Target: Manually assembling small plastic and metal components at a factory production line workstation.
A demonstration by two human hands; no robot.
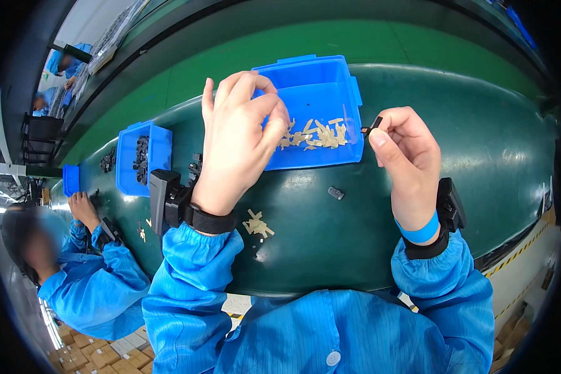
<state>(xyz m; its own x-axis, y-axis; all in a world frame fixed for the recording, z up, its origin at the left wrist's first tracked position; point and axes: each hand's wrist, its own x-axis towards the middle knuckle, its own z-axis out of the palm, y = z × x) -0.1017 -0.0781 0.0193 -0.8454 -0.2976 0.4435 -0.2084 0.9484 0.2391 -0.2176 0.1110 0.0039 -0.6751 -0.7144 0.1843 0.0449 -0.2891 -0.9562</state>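
Observation:
My right hand (pixel 408 159) pinches a small black plastic part (pixel 373 126) between thumb and forefinger, just off the right side of a blue bin (pixel 315 163). Over the bin's left side is my left hand (pixel 243 124), its thumb and forefinger closed together and other fingers bent. Whatever lies between those fingertips, if anything, I cannot make out. Thin cream-coloured strips (pixel 324 134) lie scattered along the near side of the bin's floor, partly behind my left hand. On the green table below the bin rests a single small dark grey part (pixel 336 193).
A small heap of cream strips (pixel 256 224) sits beside my left wrist. Further left stands a smaller blue bin (pixel 162 149) filled with black parts (pixel 142 159). At the far left a co-worker in a blue smock (pixel 100 287) works at the same table (pixel 318 262).

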